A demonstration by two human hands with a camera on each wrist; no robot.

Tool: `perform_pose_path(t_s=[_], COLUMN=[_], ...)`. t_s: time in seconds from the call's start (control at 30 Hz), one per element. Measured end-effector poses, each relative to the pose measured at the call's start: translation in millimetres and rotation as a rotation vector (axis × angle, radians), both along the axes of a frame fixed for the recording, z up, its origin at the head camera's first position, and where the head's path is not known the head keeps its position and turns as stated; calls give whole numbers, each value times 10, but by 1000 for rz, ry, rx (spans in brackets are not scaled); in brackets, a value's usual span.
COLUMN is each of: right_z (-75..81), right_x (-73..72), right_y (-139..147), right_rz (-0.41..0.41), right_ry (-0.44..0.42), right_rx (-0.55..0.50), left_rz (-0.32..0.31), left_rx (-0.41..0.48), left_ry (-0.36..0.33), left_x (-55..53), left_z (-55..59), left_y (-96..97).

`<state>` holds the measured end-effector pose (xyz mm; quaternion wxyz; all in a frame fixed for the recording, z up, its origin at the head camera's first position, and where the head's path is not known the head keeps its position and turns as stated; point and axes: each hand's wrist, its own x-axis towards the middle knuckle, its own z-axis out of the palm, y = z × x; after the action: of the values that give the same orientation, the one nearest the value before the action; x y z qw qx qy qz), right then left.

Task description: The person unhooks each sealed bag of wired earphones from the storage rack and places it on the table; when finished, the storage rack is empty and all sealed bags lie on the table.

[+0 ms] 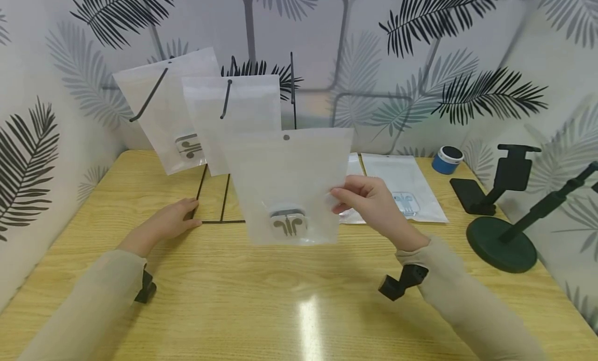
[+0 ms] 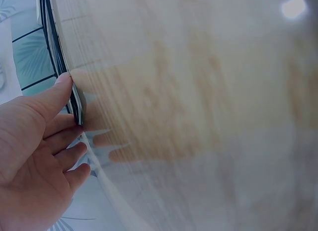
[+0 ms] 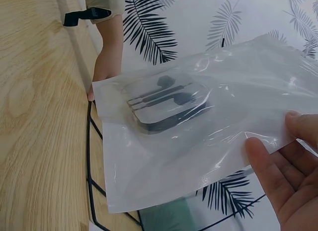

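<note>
My right grip [image 1: 374, 202] pinches a whitish pouch [image 1: 289, 179] between thumb and fingers at its right-hand edge. The pouch is up in front of me, upright, its front toward my head, a small round hole near the top edge. Low inside it shows a rounded case of earphones [image 1: 288, 225]; the right wrist view gives these as two dark earbuds with their stems.

My left grip [image 1: 168, 222], thumb on one side and fingers on the other, holds the black wire rack [image 1: 224, 222] at the left of its base, down at table level.

Farther out: two more pouches hang from the rack's hooks. The left hanging pouch [image 1: 161, 98] is tilted, earphones visible at its lower corner; the middle hanging pouch [image 1: 247, 101] is partly covered by the one I hold. A bare hook [image 1: 292, 78] stands above the held pouch's top edge.

Beyond my right grip a flat pouch [image 1: 397, 176] lies on the wood-grain table [image 1: 224, 298], another pouch [image 1: 355, 166] beside it, mostly hidden. Far right: a blue cylinder [image 1: 445, 162] with a dark top, a black stand [image 1: 513, 174], and a round-based dark green stand [image 1: 497, 246]. Leaf-print wall [image 1: 551, 34] behind.
</note>
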<state>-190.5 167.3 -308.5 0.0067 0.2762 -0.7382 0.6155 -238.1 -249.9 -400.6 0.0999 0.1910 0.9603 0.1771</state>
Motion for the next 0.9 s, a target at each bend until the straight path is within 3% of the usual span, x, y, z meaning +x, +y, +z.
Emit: perform_pose_path(t_s=[0.17,0.7,0.9], right_z=[-3,-13,-69], right_x=[90,442,539], right_y=[212,949,1214], right_rz=[-52,-233,-241], right_ry=[16,-85,-54], right_rx=[26,215,229], left_rz=[0,7,1], left_rx=[-2,1,1], left_ry=[0,-8,-7], left_x=[6,-1,-12], left_z=[8,11,-9], left_y=[13,21,12])
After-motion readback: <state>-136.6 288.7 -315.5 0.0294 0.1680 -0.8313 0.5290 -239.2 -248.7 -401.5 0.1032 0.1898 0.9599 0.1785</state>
